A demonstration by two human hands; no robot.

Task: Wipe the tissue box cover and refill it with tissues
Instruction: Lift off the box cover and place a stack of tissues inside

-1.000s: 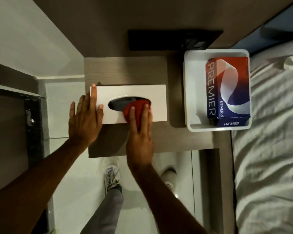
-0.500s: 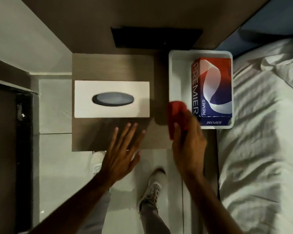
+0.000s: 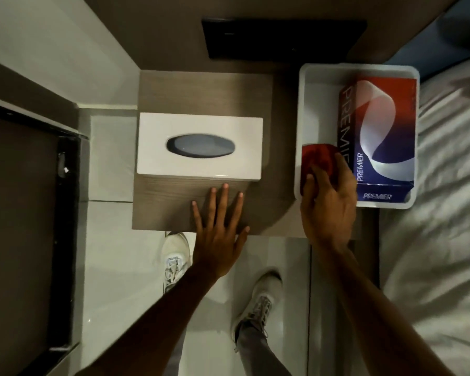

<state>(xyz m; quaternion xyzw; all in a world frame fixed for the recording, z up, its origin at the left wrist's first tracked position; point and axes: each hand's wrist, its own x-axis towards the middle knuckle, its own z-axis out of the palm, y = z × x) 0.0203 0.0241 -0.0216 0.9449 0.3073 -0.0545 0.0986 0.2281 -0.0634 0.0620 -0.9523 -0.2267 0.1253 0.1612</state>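
Wood-grain worktop (image 3: 174, 207) beside a bed (image 3: 445, 240) carries the white tissue box cover (image 3: 200, 146) near its left edge, freed for refilling. At the right edge, a red cloth (image 3: 319, 158) is gripped by the right hand (image 3: 327, 204) inside the white tray (image 3: 305, 109), seemingly for stowing beside the Premier tissue box (image 3: 377, 131). The left hand (image 3: 219, 234) is spread flat, empty.

dim, warm indoor light with a greenish cast. the white tissue box cover (image 3: 200, 146) carries a thin glare line at its 6 o'clock edge. hands slightly motion-blurred. wide-angle bending at the 9 and 3 o'clock borders.
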